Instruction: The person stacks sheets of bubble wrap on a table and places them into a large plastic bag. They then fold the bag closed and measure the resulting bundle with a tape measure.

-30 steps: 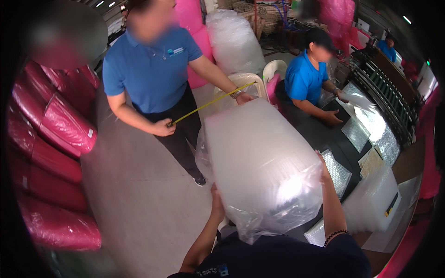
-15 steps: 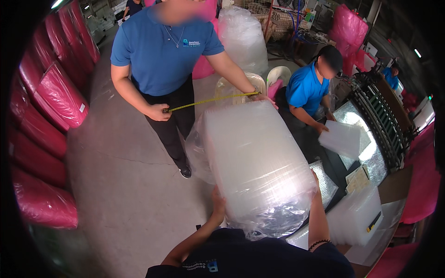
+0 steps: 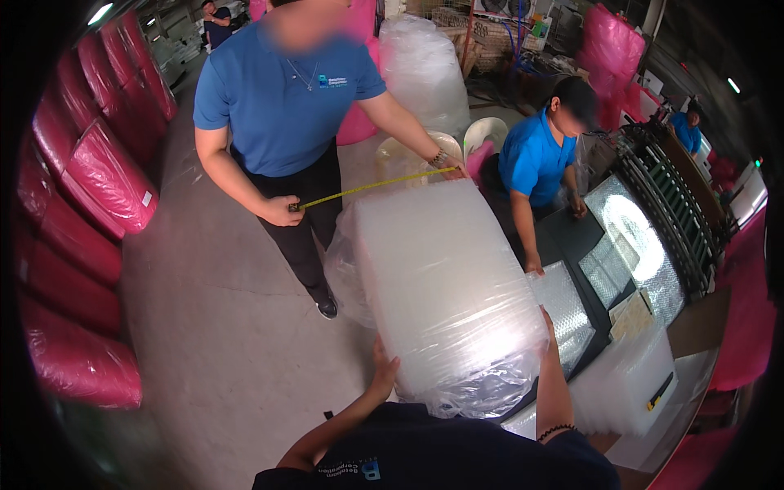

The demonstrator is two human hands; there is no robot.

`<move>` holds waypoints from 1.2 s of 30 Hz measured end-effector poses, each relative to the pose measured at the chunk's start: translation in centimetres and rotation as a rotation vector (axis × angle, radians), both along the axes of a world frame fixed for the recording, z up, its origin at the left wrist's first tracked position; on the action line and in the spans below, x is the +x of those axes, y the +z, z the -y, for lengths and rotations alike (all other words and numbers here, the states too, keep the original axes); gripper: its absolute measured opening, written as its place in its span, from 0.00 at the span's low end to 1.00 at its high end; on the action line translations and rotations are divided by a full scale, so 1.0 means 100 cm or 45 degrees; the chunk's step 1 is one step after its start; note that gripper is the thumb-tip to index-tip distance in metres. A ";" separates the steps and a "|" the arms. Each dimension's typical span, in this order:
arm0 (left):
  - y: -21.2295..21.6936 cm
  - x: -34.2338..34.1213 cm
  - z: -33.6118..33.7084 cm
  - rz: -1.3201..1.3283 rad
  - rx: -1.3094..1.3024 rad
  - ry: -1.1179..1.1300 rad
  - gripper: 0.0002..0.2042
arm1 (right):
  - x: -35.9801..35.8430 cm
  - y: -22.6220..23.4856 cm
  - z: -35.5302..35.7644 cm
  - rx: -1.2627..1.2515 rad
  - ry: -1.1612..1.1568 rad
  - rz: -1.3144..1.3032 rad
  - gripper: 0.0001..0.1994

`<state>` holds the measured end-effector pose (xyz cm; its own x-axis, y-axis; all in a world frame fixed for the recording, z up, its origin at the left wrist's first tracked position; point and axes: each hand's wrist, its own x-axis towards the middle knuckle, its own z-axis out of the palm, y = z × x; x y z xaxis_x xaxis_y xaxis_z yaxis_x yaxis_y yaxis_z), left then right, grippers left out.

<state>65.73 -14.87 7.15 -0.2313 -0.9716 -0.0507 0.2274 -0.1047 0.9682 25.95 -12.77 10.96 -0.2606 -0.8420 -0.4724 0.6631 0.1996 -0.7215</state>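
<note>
A long white bundle (image 3: 441,286) wrapped in clear plastic lies in front of me, its near end gathered into a crinkled bag mouth. My left hand (image 3: 382,374) presses against its near left side. My right hand (image 3: 545,327) rests flat on its near right side. At the far end a person in a blue shirt (image 3: 286,106) stretches a yellow tape measure (image 3: 371,185) across the bundle with both hands.
Red wrapped bundles (image 3: 98,180) are stacked along the left wall. A second person in blue (image 3: 535,163) leans over a dark worktable (image 3: 572,245) on the right, with silvery sheets (image 3: 633,233) and a machine rack (image 3: 670,204) beyond. Bare concrete floor (image 3: 212,327) lies to the left.
The view has drifted closer to the bundle. The person at the far end has kept the yellow tape taut across it. My hands stay on the near end.
</note>
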 end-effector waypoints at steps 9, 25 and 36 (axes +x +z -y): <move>-0.002 -0.003 -0.005 -0.105 0.028 -0.057 0.44 | 0.002 0.010 0.002 0.152 -0.006 -0.207 0.28; -0.014 -0.001 -0.009 -0.082 0.030 -0.006 0.47 | -0.001 0.003 0.000 0.127 -0.012 -0.157 0.27; -0.023 0.001 -0.009 -0.030 -0.016 -0.021 0.47 | -0.002 0.007 0.003 0.077 0.104 -0.104 0.26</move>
<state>65.80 -13.92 4.87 -0.2481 -0.9682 -0.0332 0.2488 -0.0968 0.9637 25.72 -13.12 11.68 -0.2320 -0.8326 -0.5030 0.5826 0.2952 -0.7573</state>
